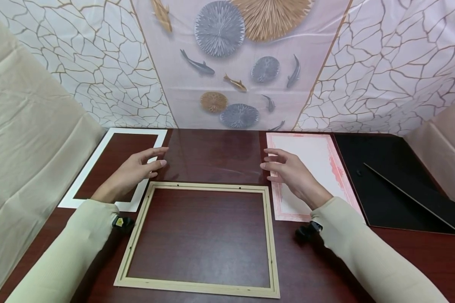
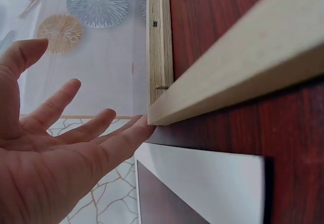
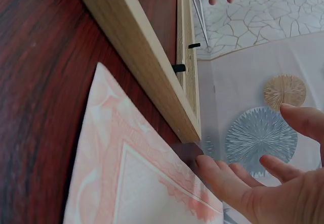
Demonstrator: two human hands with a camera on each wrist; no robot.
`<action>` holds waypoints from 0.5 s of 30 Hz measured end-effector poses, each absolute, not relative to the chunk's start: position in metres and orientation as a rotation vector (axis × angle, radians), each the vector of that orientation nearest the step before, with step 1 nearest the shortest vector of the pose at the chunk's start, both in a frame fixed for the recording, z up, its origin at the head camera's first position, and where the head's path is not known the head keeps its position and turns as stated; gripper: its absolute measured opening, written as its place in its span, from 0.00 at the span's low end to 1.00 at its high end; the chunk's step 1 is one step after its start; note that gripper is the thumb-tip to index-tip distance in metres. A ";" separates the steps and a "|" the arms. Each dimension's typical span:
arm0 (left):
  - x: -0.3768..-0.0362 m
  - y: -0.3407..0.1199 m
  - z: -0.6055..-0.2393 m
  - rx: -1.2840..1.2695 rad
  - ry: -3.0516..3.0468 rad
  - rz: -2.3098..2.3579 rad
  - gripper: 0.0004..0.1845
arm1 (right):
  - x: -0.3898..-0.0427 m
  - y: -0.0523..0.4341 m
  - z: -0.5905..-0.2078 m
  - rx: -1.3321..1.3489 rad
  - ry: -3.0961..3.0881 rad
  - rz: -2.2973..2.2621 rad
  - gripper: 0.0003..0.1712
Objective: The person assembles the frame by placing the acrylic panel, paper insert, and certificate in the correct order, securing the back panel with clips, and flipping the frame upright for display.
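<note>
A light wooden picture frame (image 1: 197, 288) lies on the dark red-brown table, with small black tabs along its inner edges. My left hand (image 1: 139, 170) hovers beyond its far left corner, over a white mat board (image 1: 90, 168) with a cut-out window. Its fingers are spread and hold nothing; in the left wrist view a fingertip appears beside the frame corner (image 2: 161, 115), contact unclear. Past the far right corner is my right hand (image 1: 292, 172), fingers loosely bent and holding nothing, above a pink-bordered certificate sheet (image 1: 318, 155). What looks like a clear glossy sheet (image 1: 216, 153) lies between the hands.
At the right lies a black backing board (image 1: 379, 147) with a stand flap (image 1: 421, 193) raised at an angle. A patterned cloth (image 1: 235, 63) hangs behind the table. Pale cloth (image 1: 30, 126) encloses the left side, and more hangs at the right.
</note>
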State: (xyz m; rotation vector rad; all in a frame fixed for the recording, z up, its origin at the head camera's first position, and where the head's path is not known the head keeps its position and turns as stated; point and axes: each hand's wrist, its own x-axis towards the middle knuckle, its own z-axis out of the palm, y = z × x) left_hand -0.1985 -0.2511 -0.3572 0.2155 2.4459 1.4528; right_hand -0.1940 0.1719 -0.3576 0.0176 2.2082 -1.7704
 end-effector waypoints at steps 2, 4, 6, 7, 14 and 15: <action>-0.199 -0.251 -0.357 0.205 2.441 1.453 0.33 | -0.196 0.171 -0.359 0.026 2.182 -1.786 0.38; -0.200 -0.251 -0.357 0.199 2.433 1.456 0.33 | -0.197 0.171 -0.361 0.036 2.147 -1.812 0.38; -0.201 -0.251 -0.358 0.200 2.424 1.462 0.33 | -0.199 0.170 -0.362 0.053 2.118 -1.835 0.39; -0.201 -0.251 -0.358 0.198 2.420 1.465 0.33 | -0.199 0.169 -0.363 0.062 2.106 -1.846 0.39; -0.202 -0.251 -0.359 0.203 2.393 1.499 0.32 | -0.201 0.167 -0.365 0.111 2.073 -1.892 0.38; -0.201 -0.251 -0.359 0.204 2.389 1.506 0.32 | -0.201 0.167 -0.365 0.112 2.072 -1.895 0.38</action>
